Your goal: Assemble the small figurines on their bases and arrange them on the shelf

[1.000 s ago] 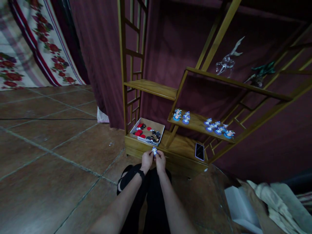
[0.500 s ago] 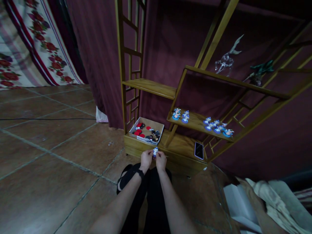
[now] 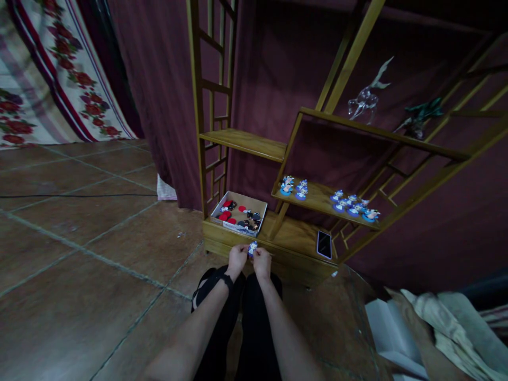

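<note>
A small blue-and-white figurine (image 3: 253,248) is held upright between my two hands, above my knees and just in front of the cabinet's base. My left hand (image 3: 238,257) grips it from the left with closed fingers. From the other side my right hand (image 3: 262,262) pinches it as well. Beyond the hands, a shallow cardboard box (image 3: 223,223) holds red and black discs and small figure pieces. Several similar figurines (image 3: 301,190) stand on the middle shelf (image 3: 317,194) to the right, some on blue bases and some on purple ones.
A phone (image 3: 324,245) lies on the low wooden ledge at the right. Higher up stand a clear glass deer (image 3: 365,100) and a dark green ornament (image 3: 423,114). At lower right are a white box (image 3: 391,330) and a pale cloth (image 3: 440,325). A cable (image 3: 79,195) crosses the floor.
Almost nothing differs. Both hands still hold the figurine in the same place, and the view has shifted very slightly.
</note>
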{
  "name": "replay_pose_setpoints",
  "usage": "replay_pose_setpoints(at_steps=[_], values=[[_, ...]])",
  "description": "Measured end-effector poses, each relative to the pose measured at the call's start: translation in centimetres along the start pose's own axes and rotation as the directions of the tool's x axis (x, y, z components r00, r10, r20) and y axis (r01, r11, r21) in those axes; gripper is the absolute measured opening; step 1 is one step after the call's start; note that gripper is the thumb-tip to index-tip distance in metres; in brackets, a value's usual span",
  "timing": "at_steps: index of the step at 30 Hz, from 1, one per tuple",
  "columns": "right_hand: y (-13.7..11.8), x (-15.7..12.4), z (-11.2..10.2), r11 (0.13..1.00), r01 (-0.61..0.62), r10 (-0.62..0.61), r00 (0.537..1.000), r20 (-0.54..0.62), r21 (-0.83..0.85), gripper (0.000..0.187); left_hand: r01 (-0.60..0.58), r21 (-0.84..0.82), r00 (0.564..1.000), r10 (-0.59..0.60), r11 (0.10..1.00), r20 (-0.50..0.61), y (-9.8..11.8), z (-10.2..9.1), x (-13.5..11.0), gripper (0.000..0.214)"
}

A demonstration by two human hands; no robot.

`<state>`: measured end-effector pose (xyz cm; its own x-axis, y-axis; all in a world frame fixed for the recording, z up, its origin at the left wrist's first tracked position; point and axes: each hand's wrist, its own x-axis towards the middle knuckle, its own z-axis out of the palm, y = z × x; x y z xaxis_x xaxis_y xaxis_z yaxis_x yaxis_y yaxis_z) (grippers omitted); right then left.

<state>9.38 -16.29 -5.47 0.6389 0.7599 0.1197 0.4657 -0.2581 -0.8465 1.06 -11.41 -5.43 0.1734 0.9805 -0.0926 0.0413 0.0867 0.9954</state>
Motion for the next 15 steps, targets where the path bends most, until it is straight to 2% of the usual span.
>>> replay_pose_setpoints(at_steps=[10,15], values=[[0.41,-0.05,0.14,0.998,0.011,-0.01,1.0,-0.01,0.06,0.021,0.022,-0.175,0.999,-0.015,0.984,0.041,-0.63,0.06,0.24,0.012],[0.92,0.13,0.43,0.991,0.04,-0.033,0.998,-0.056,0.125,0.021,0.069,-0.289,0.992,-0.035,0.955,0.121,-0.51,0.26,0.02,0.013]])
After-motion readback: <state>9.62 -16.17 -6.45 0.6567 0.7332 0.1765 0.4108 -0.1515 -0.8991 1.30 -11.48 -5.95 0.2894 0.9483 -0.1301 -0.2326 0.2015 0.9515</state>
